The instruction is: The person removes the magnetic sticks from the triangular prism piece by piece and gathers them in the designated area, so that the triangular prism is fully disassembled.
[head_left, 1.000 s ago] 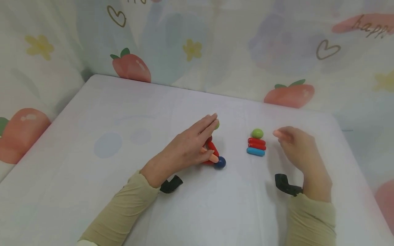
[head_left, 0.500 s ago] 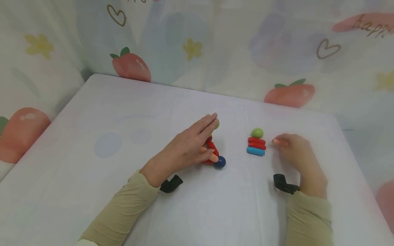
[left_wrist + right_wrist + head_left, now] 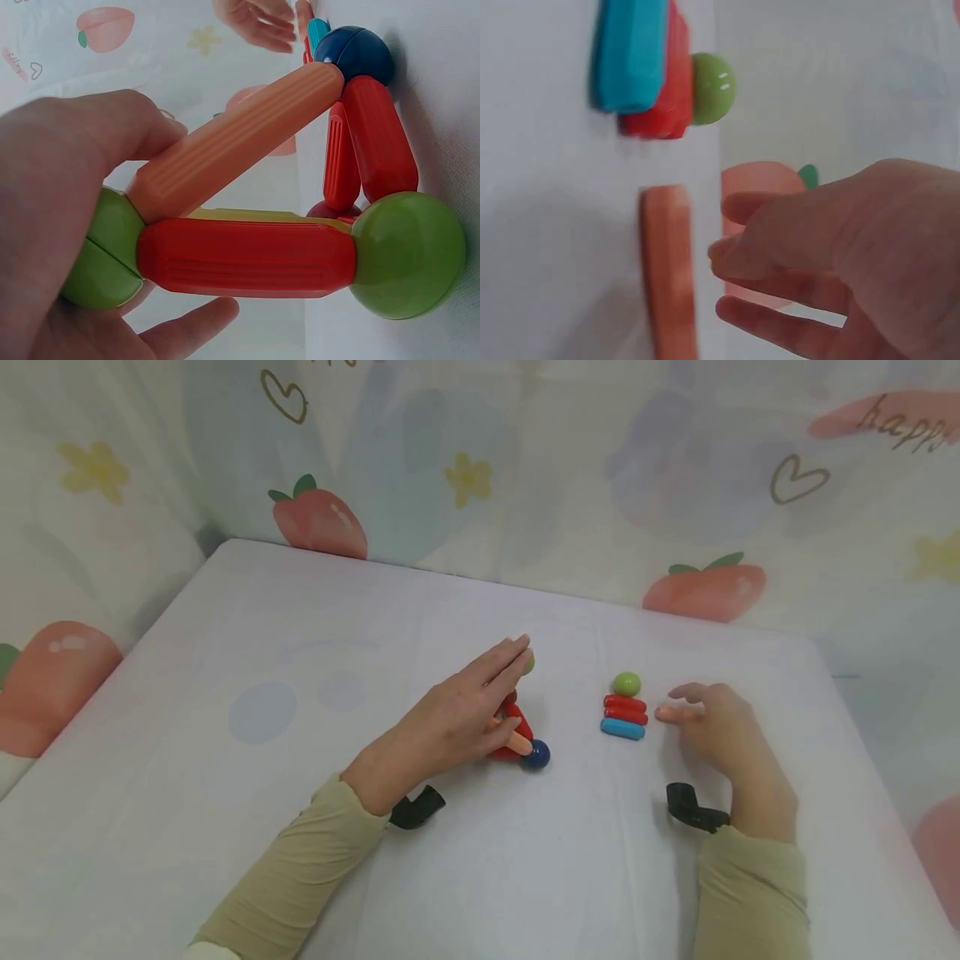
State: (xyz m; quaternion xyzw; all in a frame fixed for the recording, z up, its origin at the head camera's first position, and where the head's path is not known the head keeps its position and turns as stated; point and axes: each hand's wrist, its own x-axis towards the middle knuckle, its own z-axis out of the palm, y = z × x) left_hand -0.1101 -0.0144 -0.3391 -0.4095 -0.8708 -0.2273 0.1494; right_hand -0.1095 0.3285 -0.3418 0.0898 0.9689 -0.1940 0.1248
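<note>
I see a smooth white table (image 3: pixel 262 635) carrying a pyramid frame (image 3: pixel 300 195) of ribbed plastic rods joined by glossy balls, which my left hand (image 3: pixel 450 722) grasps at its top green ball (image 3: pixel 105 251). Right of the frame lies a stack of two red rods and one blue rod (image 3: pixel 624 717) with a green ball behind it. Just right of that stack, an orange rod (image 3: pixel 667 270) lies flat on the table, with my right hand (image 3: pixel 712 727) released, fingers relaxed beside it.
</note>
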